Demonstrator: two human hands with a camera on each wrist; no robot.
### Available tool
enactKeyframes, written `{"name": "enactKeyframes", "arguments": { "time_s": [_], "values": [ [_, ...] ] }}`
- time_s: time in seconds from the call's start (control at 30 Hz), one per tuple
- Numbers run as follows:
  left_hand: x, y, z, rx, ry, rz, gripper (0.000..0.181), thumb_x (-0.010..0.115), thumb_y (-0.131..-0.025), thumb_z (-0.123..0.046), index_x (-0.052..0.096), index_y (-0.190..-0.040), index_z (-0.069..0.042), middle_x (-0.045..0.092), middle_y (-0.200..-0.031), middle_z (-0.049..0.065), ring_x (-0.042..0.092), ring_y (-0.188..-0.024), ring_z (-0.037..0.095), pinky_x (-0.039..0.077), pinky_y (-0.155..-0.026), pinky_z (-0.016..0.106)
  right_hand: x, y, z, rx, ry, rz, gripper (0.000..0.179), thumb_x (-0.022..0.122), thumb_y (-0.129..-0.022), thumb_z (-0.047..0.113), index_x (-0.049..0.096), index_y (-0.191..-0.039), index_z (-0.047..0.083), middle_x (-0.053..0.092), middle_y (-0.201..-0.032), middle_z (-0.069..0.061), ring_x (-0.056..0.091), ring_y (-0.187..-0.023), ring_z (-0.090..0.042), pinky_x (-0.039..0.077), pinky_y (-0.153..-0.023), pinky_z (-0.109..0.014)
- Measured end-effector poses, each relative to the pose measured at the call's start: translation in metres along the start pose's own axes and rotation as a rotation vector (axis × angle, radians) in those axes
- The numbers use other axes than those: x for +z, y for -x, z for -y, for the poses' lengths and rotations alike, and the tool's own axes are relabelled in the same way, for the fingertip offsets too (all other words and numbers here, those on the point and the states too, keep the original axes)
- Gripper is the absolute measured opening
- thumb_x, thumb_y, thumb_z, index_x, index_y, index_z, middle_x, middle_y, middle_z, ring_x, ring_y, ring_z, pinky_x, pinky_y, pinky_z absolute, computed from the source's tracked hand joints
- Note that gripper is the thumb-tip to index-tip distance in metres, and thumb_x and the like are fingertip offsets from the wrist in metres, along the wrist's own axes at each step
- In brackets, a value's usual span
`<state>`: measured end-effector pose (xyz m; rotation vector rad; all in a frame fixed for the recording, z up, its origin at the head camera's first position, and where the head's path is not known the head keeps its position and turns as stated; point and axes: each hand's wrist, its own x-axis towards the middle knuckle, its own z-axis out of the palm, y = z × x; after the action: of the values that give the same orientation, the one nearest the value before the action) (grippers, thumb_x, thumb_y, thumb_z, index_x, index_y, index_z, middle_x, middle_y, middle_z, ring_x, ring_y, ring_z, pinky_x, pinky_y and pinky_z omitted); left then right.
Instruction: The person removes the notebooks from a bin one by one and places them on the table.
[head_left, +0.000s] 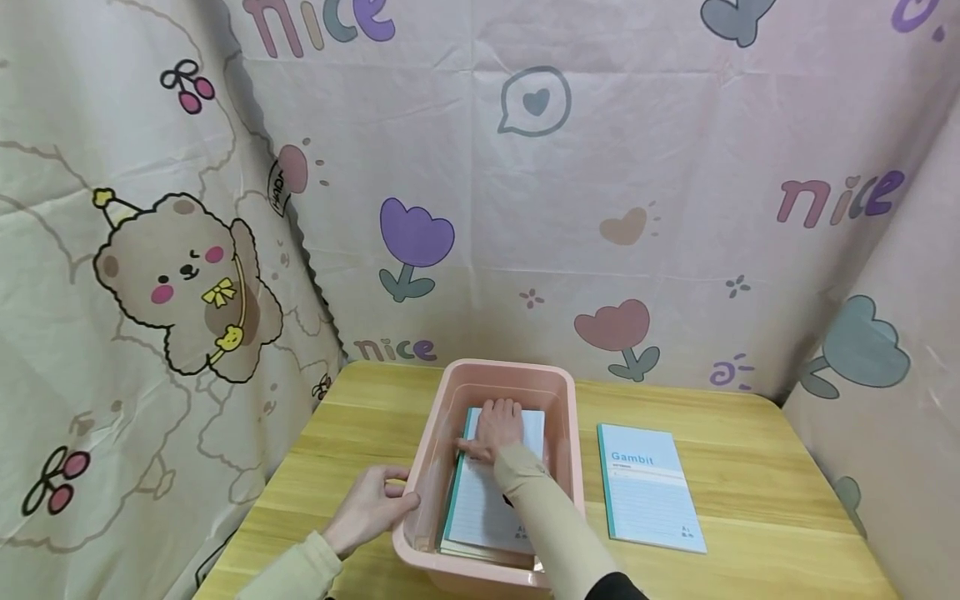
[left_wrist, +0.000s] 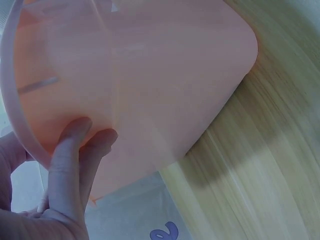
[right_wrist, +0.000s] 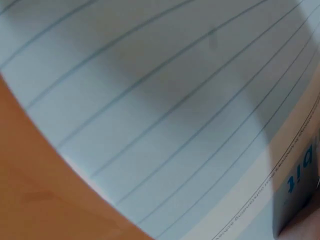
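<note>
A pink plastic bin (head_left: 576, 442) stands on the wooden table. My left hand (head_left: 367, 507) grips its left rim, with the thumb over the edge; the left wrist view shows the fingers (left_wrist: 67, 172) against the bin's outer wall (left_wrist: 180, 75). Inside lies a light blue lined notebook (head_left: 487, 504) with a green spine, on top of at least one other. Reaching into the bin, my right hand (head_left: 501, 429) rests on the notebook's upper part, fingers extended and thumb out to the left. Close up, the right wrist view shows the lined cover (right_wrist: 150, 105), with most of that hand out of frame.
Another notebook (head_left: 651, 492), marked "Gambit", lies flat on the table (head_left: 772, 500) to the right of the bin. A patterned cloth (head_left: 510, 208) hangs behind the table and along both sides.
</note>
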<state>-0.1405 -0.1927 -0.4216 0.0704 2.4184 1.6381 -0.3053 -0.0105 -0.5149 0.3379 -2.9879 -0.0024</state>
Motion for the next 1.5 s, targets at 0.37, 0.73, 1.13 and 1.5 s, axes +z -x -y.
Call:
{"name": "enactKeyframes", "arguments": {
  "time_s": [0.37, 0.73, 1.13, 1.5],
  "values": [
    [-0.001, 0.000, 0.000, 0.014, 0.000, -0.001, 0.048, 0.060, -0.084, -0.001, 0.050, -0.124, 0.025, 0.072, -0.100, 0.035, 0.076, -0.085, 0.036, 0.065, -0.065, 0.037, -0.016, -0.003, -0.004, -0.016, 0.032, 0.014, 0.079, 0.064, -0.074, 0.079, 0.058, -0.102, 0.006, 0.063, -0.102, -0.013, 0.054, -0.093, -0.028, 0.046, -0.089, -0.039],
    [-0.001, 0.000, 0.001, -0.007, -0.002, -0.001, 0.050, 0.059, -0.086, -0.002, 0.048, -0.127, 0.025, 0.071, -0.103, 0.036, 0.075, -0.087, 0.037, 0.066, -0.068, 0.039, -0.038, -0.006, -0.004, -0.091, -0.001, 0.000, 0.081, 0.060, -0.079, 0.077, 0.060, -0.113, 0.004, 0.067, -0.113, -0.015, 0.058, -0.100, -0.029, 0.048, -0.092, -0.040],
    [-0.002, -0.002, 0.001, -0.011, -0.012, 0.021, 0.050, 0.058, -0.087, -0.003, 0.048, -0.128, 0.025, 0.072, -0.101, 0.035, 0.076, -0.086, 0.036, 0.066, -0.067, 0.039, -0.069, -0.008, -0.006, -0.137, -0.008, -0.017, 0.071, 0.061, -0.079, 0.076, 0.054, -0.097, 0.008, 0.061, -0.092, -0.010, 0.051, -0.083, -0.024, 0.044, -0.078, -0.035],
    [0.000, -0.001, 0.000, -0.007, -0.001, 0.034, 0.051, 0.058, -0.086, -0.003, 0.048, -0.128, 0.025, 0.072, -0.100, 0.034, 0.076, -0.085, 0.036, 0.066, -0.067, 0.038, -0.103, -0.004, -0.010, -0.150, -0.050, 0.012, 0.083, 0.060, -0.081, 0.074, 0.057, -0.123, 0.003, 0.066, -0.120, -0.016, 0.059, -0.107, -0.028, 0.048, -0.097, -0.041]
  ]
}}
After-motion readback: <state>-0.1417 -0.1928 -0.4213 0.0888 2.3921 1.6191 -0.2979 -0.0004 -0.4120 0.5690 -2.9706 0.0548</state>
